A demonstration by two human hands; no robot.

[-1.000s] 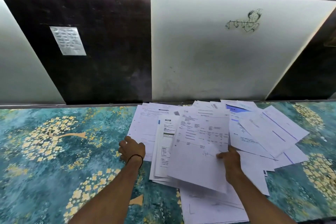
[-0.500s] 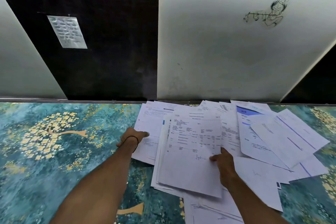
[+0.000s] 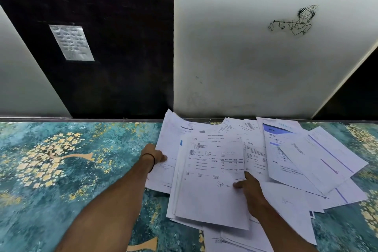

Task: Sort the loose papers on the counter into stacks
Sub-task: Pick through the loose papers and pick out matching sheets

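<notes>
Head view looks down on a teal counter patterned with gold blossoms (image 3: 61, 170), where loose white printed papers (image 3: 306, 159) lie overlapped in a heap right of centre, against the back wall. The left hand (image 3: 154, 154), with a thin black band (image 3: 151, 158) round its wrist, grasps the near left edge of a plain white sheet (image 3: 167, 139), thumb on top; that sheet's far corner rises against the wall. The right hand (image 3: 250, 188) pinches the right edge of a printed white form (image 3: 210, 180) lying uppermost on a rough stack, thumb pressed on its face beside a signature, the other fingers tucked under and hidden. More sheets fan out to the right, one with a blue header. Behind stands a glossy white wall panel (image 3: 245, 57) bearing a line drawing.
</notes>
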